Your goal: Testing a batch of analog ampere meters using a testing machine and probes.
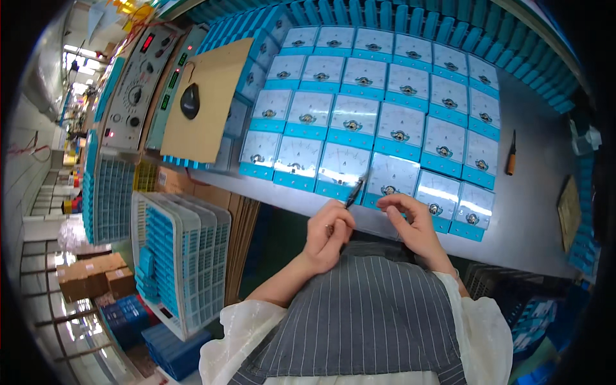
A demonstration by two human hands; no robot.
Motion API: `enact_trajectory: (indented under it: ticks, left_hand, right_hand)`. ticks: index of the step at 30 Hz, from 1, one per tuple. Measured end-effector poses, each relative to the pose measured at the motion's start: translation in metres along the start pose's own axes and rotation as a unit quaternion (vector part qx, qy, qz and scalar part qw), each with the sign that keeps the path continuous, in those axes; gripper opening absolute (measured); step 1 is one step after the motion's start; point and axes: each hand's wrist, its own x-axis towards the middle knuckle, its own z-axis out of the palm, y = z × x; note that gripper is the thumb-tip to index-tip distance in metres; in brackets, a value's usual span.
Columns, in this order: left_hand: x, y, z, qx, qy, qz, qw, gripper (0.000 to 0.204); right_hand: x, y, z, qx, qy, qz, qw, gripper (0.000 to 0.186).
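The slim tool (pixel 355 191) gripped in the left hand (pixel 327 236) looks dark and faintly shiny. Just beyond the grip, the meters (pixel 345 168) have smooth, glossy fronts that throw back the light, over blue plastic bands. The tabletop (pixel 529 215) around them seems smooth metal with a soft sheen. Farther off, left of the grip, a matt cardboard sheet (pixel 212 115) bears a smooth black plastic mouse (pixel 190 101). Lower left stands a latticed plastic crate (pixel 217 263). Nearer the body than the grip, the apron (pixel 359 314) is matt cloth, the sleeves (pixel 247 324) thin, crinkled fabric.
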Motion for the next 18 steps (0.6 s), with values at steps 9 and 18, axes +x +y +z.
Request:
enact_trajectory:
  ticks: [9, 18]
  left_hand:
    - [-0.009, 0.003, 0.040, -0.154, -0.105, -0.105, 0.977, 0.024]
    - [0.000, -0.011, -0.062, 0.212, 0.022, -0.220, 0.952, 0.022]
  right_hand:
    - [-0.011, -0.009, 0.018, 0.215, -0.030, 0.099, 0.971, 0.018]
    - [-0.030, -0.042, -0.003, 0.045, 0.248, -0.026, 0.967, 0.026]
